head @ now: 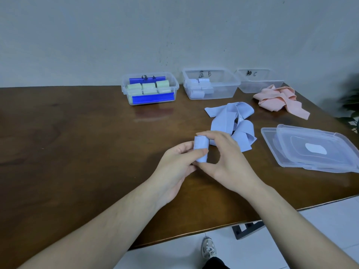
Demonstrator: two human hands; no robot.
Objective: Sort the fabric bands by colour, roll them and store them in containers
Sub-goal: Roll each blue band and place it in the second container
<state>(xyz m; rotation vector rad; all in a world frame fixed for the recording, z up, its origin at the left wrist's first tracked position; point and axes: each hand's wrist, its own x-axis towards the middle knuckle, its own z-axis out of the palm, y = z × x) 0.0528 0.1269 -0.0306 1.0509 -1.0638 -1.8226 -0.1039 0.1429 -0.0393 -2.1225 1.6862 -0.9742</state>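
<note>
Both hands hold one rolled pale blue band (pixel 201 149) above the table's middle. My left hand (pixel 177 167) grips it from the left, thumb across its lower part. My right hand (pixel 226 162) pinches it from the right, fingers over its top. Loose blue bands (pixel 231 121) lie in a heap just behind. Pink bands (pixel 281 101) are piled at the back right. Along the wall stand three clear containers: one with green rolls (pixel 149 88), a middle one with blue rolls (pixel 210 84), and one with nothing visible inside (pixel 260 80).
Two clear lids (pixel 310 150) are stacked on the right side of the brown table (pixel 77 142). The table's front edge runs diagonally at the lower right, with white floor and a shoe (pixel 208 248) below. A dark plant stands at the far right edge.
</note>
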